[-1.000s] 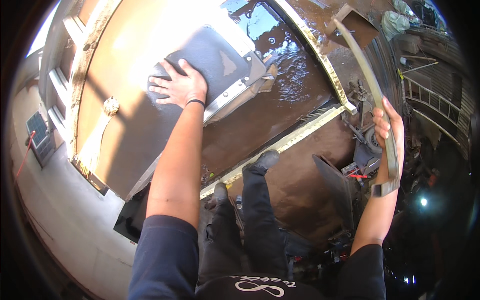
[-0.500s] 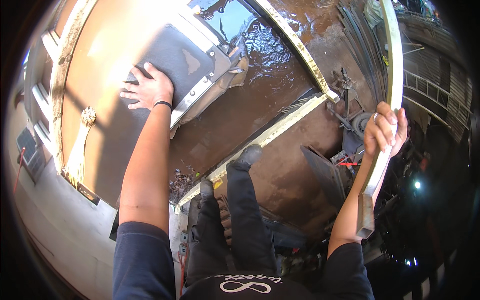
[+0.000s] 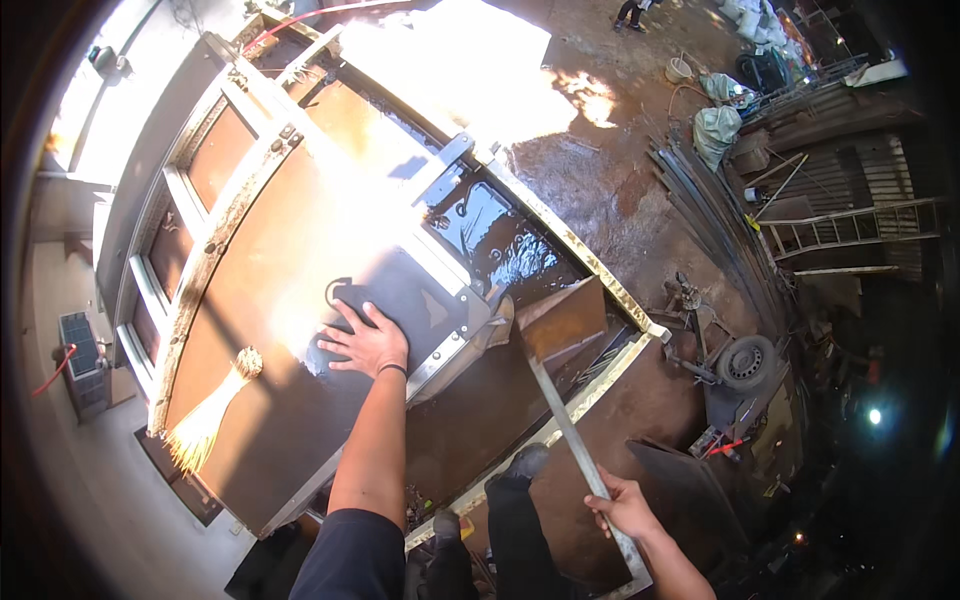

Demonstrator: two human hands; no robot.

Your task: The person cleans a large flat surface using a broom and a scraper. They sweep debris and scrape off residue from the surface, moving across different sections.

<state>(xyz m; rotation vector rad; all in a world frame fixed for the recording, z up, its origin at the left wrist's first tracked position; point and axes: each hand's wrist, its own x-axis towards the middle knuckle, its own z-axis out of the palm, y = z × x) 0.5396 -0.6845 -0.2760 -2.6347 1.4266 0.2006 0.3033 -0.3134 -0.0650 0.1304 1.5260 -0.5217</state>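
Note:
My left hand (image 3: 370, 345) lies flat with fingers spread on a large brown and dark grey board (image 3: 330, 390). It holds nothing. My right hand (image 3: 625, 508) is wrapped round the square metal tube handle (image 3: 565, 420) of a long-handled scraper. A rusty flat plate (image 3: 565, 320) is at the tube's far end, over a water-filled trough (image 3: 470, 390) of brown water; whether it touches the water I cannot tell. On the board, left of my left hand, lies a straw hand broom (image 3: 220, 410).
A pale metal rim (image 3: 610, 385) edges the trough, close to my feet (image 3: 525, 462). To the right are a spoked wheel (image 3: 745, 362), long metal strips (image 3: 710, 215) and a ladder (image 3: 855, 228). A person (image 3: 632, 14) stands far off at the top.
My right hand has come down and inward, swinging the scraper from upright at the right to over the trough. The view has shifted; my left hand stays on the board.

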